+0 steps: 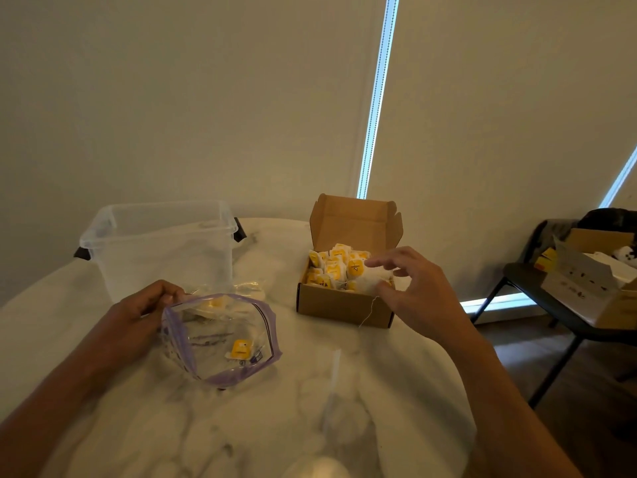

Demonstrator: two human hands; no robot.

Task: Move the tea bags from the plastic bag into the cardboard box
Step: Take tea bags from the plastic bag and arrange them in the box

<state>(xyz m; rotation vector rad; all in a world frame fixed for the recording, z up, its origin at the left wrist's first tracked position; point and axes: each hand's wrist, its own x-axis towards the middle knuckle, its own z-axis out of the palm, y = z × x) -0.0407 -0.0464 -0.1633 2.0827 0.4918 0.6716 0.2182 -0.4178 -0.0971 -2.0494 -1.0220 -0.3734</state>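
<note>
Right hand [415, 293]: hovers over the near right corner of the cardboard box [339, 307], fingers spread and only loosely bent, gripping nothing; a white tea bag [368, 282] lies just under the thumb and forefinger, and I cannot tell if the thumb tip touches it.
Left hand [148, 307]: pinches the far left rim of the plastic bag [220, 334] between thumb and curled fingers, holding the mouth open.
Tea bags in box [331, 270]: a crowded heap with yellow tags, filling the box; one thin string hangs over the near wall.
Tea bags in bag: one with a yellow tag [240, 349] lies low inside, another [214, 302] shows at the far rim.
Cardboard box: brown, lid flap standing open on the far side, right of the bag.
Plastic bag: clear, purple zip edge, standing on the table [310, 401] near left of the box.
Clear tub [162, 246]: just behind the bag, far left, dark handles.
Table: pale marbled top.
Chair [548, 305]: dark, far right, off the table, bearing an open carton [586, 270].
</note>
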